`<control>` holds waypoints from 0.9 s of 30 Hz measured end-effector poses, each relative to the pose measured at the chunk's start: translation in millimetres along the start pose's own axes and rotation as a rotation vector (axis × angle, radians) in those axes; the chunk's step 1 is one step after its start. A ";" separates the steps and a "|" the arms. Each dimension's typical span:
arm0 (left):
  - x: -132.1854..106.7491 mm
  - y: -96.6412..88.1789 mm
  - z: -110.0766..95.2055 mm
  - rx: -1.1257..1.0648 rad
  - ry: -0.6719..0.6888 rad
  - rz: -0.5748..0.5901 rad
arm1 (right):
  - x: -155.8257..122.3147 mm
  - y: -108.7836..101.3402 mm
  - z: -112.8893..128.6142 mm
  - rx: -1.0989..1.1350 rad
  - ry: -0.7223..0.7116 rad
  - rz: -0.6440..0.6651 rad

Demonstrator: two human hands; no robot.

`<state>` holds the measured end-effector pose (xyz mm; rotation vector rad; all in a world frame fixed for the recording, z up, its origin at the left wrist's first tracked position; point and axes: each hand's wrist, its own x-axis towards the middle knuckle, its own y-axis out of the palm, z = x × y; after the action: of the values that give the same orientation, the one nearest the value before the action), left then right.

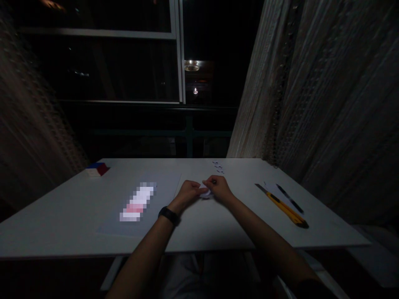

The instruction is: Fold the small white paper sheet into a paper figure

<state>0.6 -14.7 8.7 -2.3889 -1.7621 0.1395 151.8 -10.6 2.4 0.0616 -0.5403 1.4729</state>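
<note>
My left hand (187,193) and my right hand (220,187) meet over the middle of a white table (62,216). Both have their fingers closed, pinching a small white piece of paper (206,194) between them, low over the tabletop. A black band sits on my left wrist (168,215). The room is dim, so the paper's shape is hard to make out.
A yellow utility knife (283,206) and a black pen (289,198) lie to the right. A large sheet of paper (140,203) lies to the left. A red and blue block (97,169) sits at the far left corner. Tiny dark scraps (218,167) lie beyond my hands. Curtains hang on both sides.
</note>
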 end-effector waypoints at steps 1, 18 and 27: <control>1.1 -0.1 1.4 -0.020 0.005 0.001 | 0.3 0.2 -0.6 0.036 0.009 0.000; -8.1 0.0 -8.2 -0.129 -0.025 0.045 | -1.4 -4.2 3.0 0.136 0.044 0.096; -8.2 2.3 -10.9 -0.174 -0.083 0.015 | -2.4 -3.8 4.9 -0.114 -0.015 0.054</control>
<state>2.2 -24.1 18.7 -2.5518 -1.8634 0.0922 153.9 -15.1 6.9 -0.0316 -0.6413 1.4928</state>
